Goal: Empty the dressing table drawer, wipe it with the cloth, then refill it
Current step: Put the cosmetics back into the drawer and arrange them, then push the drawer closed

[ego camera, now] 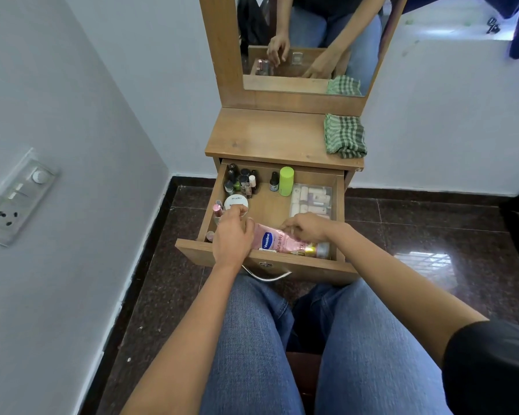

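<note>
The wooden drawer (340, 205) of the dressing table stands pulled open over my knees. A pink Vaseline tube (277, 242) lies along its front wall. My left hand (232, 238) is curled over the tube's left end. My right hand (307, 227) pinches its upper edge near the middle. Behind my hands sit a white round jar (235, 201), a cluster of nail polish bottles (241, 181), a small dark dropper bottle (274, 181), a lime green bottle (286, 181) and a clear box of small tubes (312, 197). A green checked cloth (345, 136) lies folded on the tabletop's right end.
The wooden tabletop (267, 136) carries only the cloth, below a framed mirror (306, 40). A metal handle (267, 276) hangs on the drawer front just above my jeans. Walls close in on the left, with a switch panel (15, 199), and behind. Dark tiled floor lies on both sides.
</note>
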